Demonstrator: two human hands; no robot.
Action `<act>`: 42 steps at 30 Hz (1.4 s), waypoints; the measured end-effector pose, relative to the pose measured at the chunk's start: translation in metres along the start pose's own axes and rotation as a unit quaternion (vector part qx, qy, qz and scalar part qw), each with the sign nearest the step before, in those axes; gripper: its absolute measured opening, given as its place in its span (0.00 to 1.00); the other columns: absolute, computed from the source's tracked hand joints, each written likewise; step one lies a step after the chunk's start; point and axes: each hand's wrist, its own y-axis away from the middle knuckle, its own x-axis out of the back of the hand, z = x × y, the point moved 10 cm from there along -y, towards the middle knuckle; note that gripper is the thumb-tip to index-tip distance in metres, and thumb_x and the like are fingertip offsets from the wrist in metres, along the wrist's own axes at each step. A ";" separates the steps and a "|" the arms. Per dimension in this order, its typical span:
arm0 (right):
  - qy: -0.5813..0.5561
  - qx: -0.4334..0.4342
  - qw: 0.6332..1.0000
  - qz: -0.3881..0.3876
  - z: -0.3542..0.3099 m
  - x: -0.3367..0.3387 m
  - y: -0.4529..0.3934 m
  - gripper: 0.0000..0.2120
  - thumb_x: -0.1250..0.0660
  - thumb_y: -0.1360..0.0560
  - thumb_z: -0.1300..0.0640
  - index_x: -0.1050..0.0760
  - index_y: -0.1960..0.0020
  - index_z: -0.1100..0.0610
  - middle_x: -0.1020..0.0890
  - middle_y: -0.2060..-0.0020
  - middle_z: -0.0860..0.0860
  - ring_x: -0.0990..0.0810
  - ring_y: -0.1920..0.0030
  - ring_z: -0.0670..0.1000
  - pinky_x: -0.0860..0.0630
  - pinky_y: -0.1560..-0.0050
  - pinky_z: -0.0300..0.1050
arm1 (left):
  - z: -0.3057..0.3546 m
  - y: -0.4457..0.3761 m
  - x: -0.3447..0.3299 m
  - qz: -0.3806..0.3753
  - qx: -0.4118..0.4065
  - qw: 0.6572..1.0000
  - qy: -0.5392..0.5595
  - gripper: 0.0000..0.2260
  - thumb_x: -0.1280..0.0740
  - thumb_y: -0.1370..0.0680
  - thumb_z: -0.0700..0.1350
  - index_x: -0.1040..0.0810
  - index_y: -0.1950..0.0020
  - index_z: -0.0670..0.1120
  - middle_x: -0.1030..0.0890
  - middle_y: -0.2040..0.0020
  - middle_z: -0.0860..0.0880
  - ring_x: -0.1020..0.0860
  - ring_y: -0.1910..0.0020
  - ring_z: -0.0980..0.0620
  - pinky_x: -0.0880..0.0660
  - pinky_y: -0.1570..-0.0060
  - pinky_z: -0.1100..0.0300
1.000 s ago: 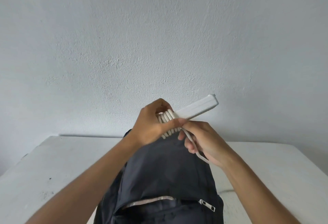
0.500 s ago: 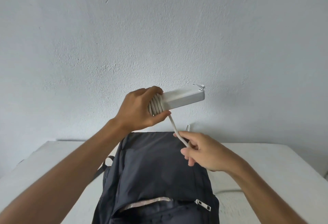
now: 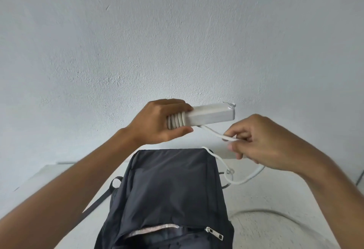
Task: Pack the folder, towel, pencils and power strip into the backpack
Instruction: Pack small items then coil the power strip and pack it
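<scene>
My left hand grips the white power strip in the air above the backpack, closed over several turns of its cable wound around the left end. My right hand pinches the white cable just right of the strip. More cable hangs from that hand in a loop down to the table. The dark grey backpack lies below both hands, its front pocket zipper partly undone near the bottom edge. Folder, towel and pencils are not visible.
The white table carries the backpack, with a further stretch of cable lying to its right. A backpack strap trails to the left. A plain pale wall fills the background.
My left hand has lifted the strip and levelled it. My right hand has slid out along the cable, from below the strip to its right, drawing out a length.
</scene>
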 end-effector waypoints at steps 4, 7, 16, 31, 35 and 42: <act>-0.040 -0.038 0.994 0.099 0.034 0.013 -0.010 0.09 0.31 0.25 0.56 0.22 0.64 0.55 0.18 0.72 0.51 0.28 0.78 0.41 0.33 0.69 0.39 | -0.010 0.002 0.004 0.046 0.065 0.996 0.041 0.17 0.27 0.28 0.53 0.20 0.44 0.45 0.18 0.51 0.53 0.21 0.56 0.56 0.24 0.56 0.58; -0.132 -0.105 0.986 0.012 0.084 -0.020 -0.020 0.10 0.33 0.23 0.58 0.22 0.62 0.61 0.16 0.68 0.55 0.24 0.75 0.47 0.33 0.72 0.38 | -0.013 0.008 -0.004 0.066 0.092 0.993 0.035 0.15 0.27 0.28 0.52 0.20 0.45 0.46 0.19 0.55 0.54 0.24 0.60 0.57 0.26 0.60 0.61; -0.361 -0.195 0.910 -0.057 0.194 -0.139 -0.033 0.15 0.25 0.31 0.57 0.19 0.46 0.47 0.19 0.45 0.45 0.21 0.44 0.49 0.24 0.46 0.47 | 0.002 0.017 -0.060 0.018 0.053 0.998 -0.021 0.20 0.30 0.28 0.58 0.19 0.45 0.45 0.18 0.48 0.53 0.20 0.59 0.47 0.23 0.58 0.53; -0.354 -0.312 0.847 0.247 0.268 -0.132 -0.077 0.09 0.38 0.21 0.61 0.25 0.56 0.66 0.17 0.67 0.63 0.16 0.69 0.58 0.18 0.65 0.48 | -0.040 0.026 -0.111 -0.018 0.126 0.992 -0.003 0.20 0.30 0.30 0.60 0.20 0.45 0.48 0.19 0.45 0.57 0.20 0.58 0.48 0.23 0.56 0.52; -0.217 -0.233 0.901 0.293 0.253 -0.103 -0.079 0.08 0.39 0.20 0.60 0.25 0.53 0.63 0.19 0.66 0.60 0.17 0.69 0.55 0.20 0.71 0.41 | -0.055 0.026 -0.117 -0.013 0.157 0.987 0.019 0.21 0.31 0.29 0.61 0.20 0.45 0.48 0.19 0.45 0.57 0.19 0.53 0.51 0.23 0.53 0.53; 0.032 -0.210 0.939 0.271 0.253 -0.015 -0.069 0.08 0.38 0.22 0.59 0.27 0.59 0.59 0.21 0.67 0.60 0.18 0.64 0.63 0.21 0.59 0.56 | -0.060 0.022 -0.130 0.010 0.180 0.980 0.085 0.20 0.30 0.29 0.59 0.21 0.44 0.49 0.18 0.47 0.58 0.20 0.51 0.57 0.24 0.49 0.57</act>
